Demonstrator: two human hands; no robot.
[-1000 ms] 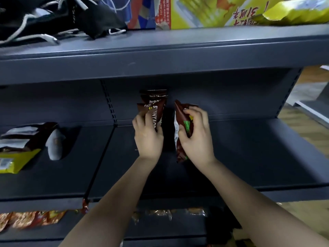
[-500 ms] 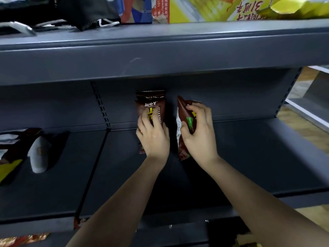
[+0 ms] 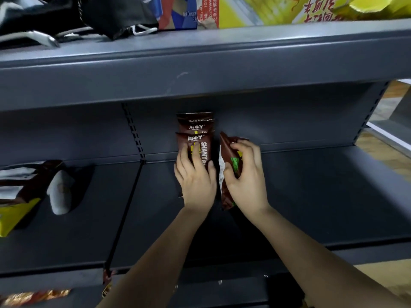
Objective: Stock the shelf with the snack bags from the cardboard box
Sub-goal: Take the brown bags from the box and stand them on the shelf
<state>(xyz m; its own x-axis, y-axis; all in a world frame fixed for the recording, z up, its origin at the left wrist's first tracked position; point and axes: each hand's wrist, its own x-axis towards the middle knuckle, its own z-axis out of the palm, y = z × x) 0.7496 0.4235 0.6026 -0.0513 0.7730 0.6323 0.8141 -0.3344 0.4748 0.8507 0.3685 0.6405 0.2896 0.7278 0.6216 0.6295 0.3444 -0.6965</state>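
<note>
Several brown snack bags stand in a row at the back of the dark grey shelf, leaning on its back wall. My left hand lies with straight fingers pressed on the front bag of that row. My right hand grips another brown snack bag with a green mark, held edge-on just right of the row. The cardboard box is out of view.
Brown, white and yellow bags lie at the shelf's left end past a divider slot. The upper shelf overhangs, carrying black cloth and yellow packs. Orange bags sit on the lower shelf.
The front bag under my left hand now stands lower, with two bag tops showing behind it. My right hand stays beside the row with its bag.
</note>
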